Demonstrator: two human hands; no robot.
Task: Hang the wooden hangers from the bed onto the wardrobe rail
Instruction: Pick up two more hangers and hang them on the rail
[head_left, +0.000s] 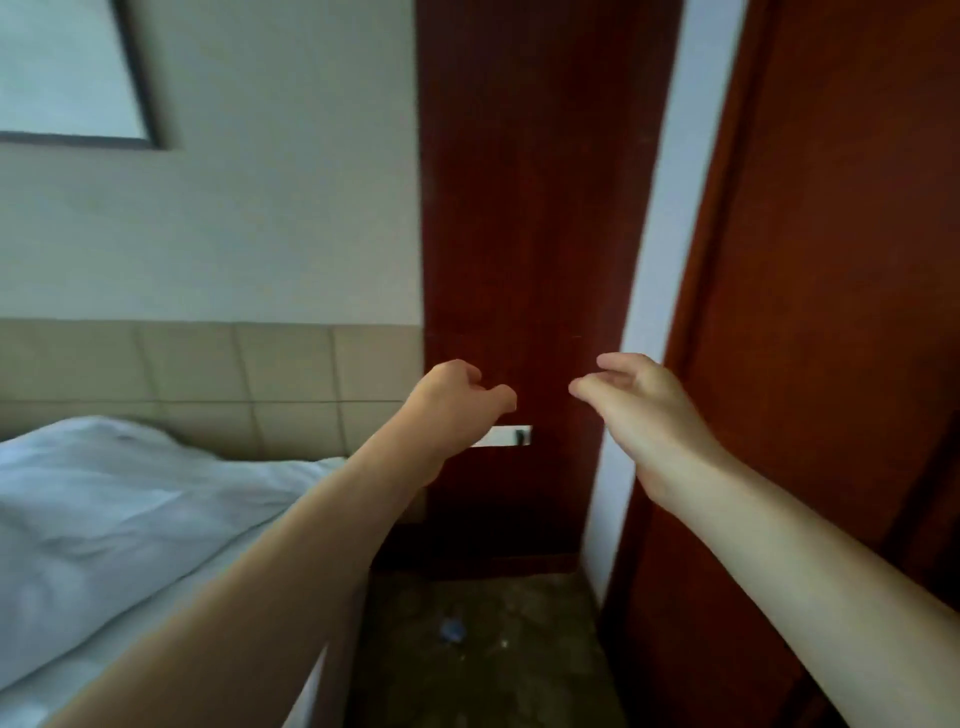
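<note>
Both my arms reach forward at chest height in front of a dark red wooden panel (530, 208). My left hand (457, 395) is loosely curled, fingers bent, holding nothing. My right hand (634, 395) is half open with fingers pointing left, also holding nothing. The bed (104, 509) with white bedding lies at the lower left. No wooden hanger and no wardrobe rail are in view. The picture is blurred.
A reddish wooden door or wardrobe side (831, 312) fills the right. A white wall strip (654, 260) runs between it and the dark panel. A small silver plate (504, 436) sits on the panel. A beige padded headboard (234, 384) backs the bed. Dark speckled floor (478, 649) lies below.
</note>
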